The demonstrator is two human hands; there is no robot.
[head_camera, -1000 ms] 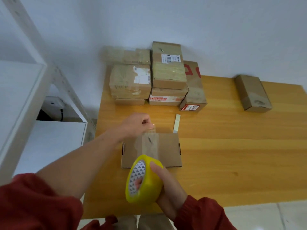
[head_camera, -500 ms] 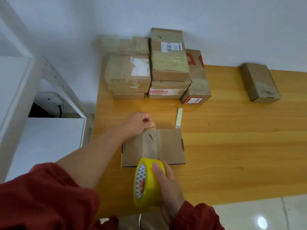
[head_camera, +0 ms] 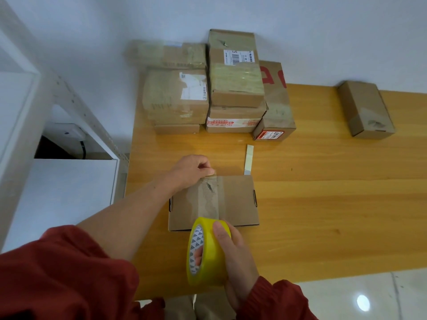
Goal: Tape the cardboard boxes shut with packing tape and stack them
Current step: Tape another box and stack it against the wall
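A flat brown cardboard box (head_camera: 238,202) lies on the wooden table (head_camera: 323,204) in front of me. A strip of clear tape (head_camera: 209,199) runs across its lid from the far edge to the near edge. My left hand (head_camera: 191,170) pinches the tape's end at the box's far edge. My right hand (head_camera: 235,257) grips the yellow tape roll (head_camera: 206,251) just off the box's near edge, with the strip still joined to the roll.
A stack of several taped boxes (head_camera: 208,88) stands at the back left against the wall. One small box (head_camera: 366,109) sits alone at the back right. A loose paper strip (head_camera: 248,158) lies behind the flat box. A white shelf unit (head_camera: 57,181) is left of the table.
The tape roll has tilted more upright and come down close to the box's near edge. My left hand stays at the far edge. The view has shifted slightly.
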